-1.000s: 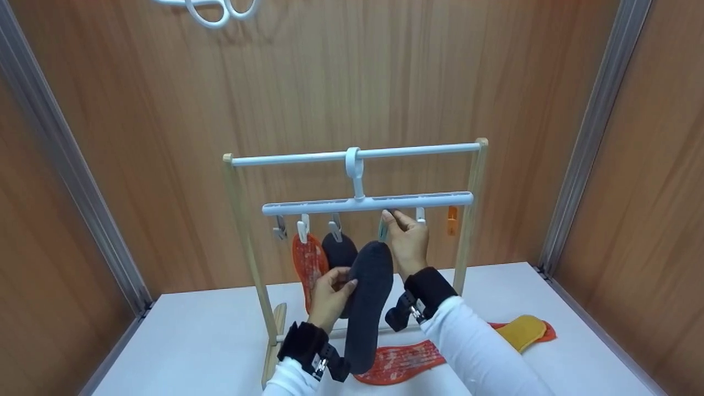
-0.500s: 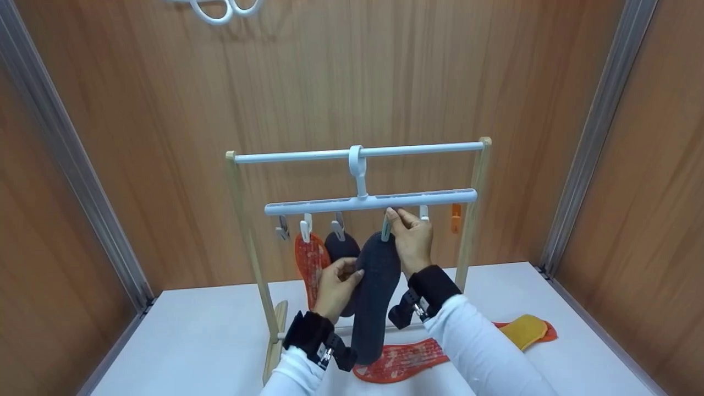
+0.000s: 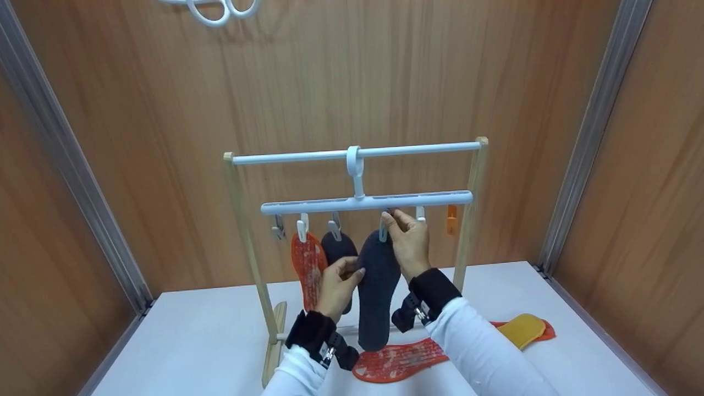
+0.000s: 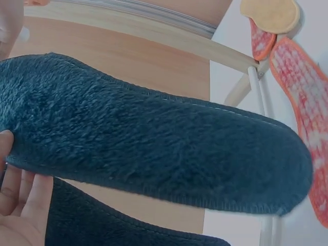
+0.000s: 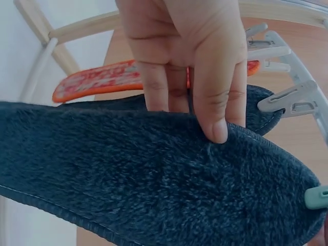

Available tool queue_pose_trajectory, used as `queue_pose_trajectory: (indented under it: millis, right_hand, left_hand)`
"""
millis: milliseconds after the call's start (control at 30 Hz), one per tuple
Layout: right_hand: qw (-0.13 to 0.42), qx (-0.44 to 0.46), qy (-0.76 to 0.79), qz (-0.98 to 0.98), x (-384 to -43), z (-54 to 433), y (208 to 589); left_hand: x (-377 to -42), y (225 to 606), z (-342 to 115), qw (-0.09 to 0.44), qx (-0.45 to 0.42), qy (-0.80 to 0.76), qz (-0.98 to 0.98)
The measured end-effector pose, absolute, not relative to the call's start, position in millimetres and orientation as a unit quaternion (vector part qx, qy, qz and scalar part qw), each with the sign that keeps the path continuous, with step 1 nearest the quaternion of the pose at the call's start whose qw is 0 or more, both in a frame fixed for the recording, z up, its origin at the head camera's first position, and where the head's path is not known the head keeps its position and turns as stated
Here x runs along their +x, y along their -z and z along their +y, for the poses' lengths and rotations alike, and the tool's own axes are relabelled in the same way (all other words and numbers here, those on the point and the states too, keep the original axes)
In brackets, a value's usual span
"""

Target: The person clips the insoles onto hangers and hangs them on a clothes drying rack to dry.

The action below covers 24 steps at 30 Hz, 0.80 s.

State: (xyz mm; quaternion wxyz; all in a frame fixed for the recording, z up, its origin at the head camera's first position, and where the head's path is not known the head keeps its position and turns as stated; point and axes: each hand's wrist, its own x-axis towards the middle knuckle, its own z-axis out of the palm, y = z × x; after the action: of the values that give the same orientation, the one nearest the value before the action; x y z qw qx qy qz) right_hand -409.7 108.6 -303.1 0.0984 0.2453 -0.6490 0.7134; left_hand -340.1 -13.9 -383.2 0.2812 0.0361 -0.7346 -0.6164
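Note:
A dark fuzzy insole [image 3: 377, 297] hangs upright, its top end in the jaws of a pale green clip [image 3: 383, 233] under the white hanger [image 3: 313, 207]. My left hand [image 3: 336, 287] pinches the insole's left edge between thumb and fingers; the right wrist view shows the thumb on its near face. With thumb and fingertips my right hand [image 3: 411, 245] grips the upper end of the green clip. To the left, a red insole [image 3: 308, 267] and another dark insole [image 3: 336, 250] hang from clips, the latter partly hidden by my left hand.
The hanger hooks over the rail [image 3: 418, 149] of a wooden-legged rack. Further clips include a grey one [image 3: 279, 227], a white one [image 3: 421, 213] and an orange one [image 3: 452, 220]. On the white table lie a patterned red insole [image 3: 393, 363] and a yellow insole [image 3: 522, 330] overlapping red.
The held dark insole has risen, and its top end now sits in the green clip instead of just below it. My left hand rose slightly with it; my right hand stayed at the clip.

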Motion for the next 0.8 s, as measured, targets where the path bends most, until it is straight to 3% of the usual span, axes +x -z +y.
queue_pose_trajectory:
  millis: [800]
  right_hand:
    - [0.06,0.266,-0.717,-0.642,-413.0,113.9,309.0]
  left_hand:
    - [-332.3,420.4,-24.7,0.268,0.033,0.622,-0.735]
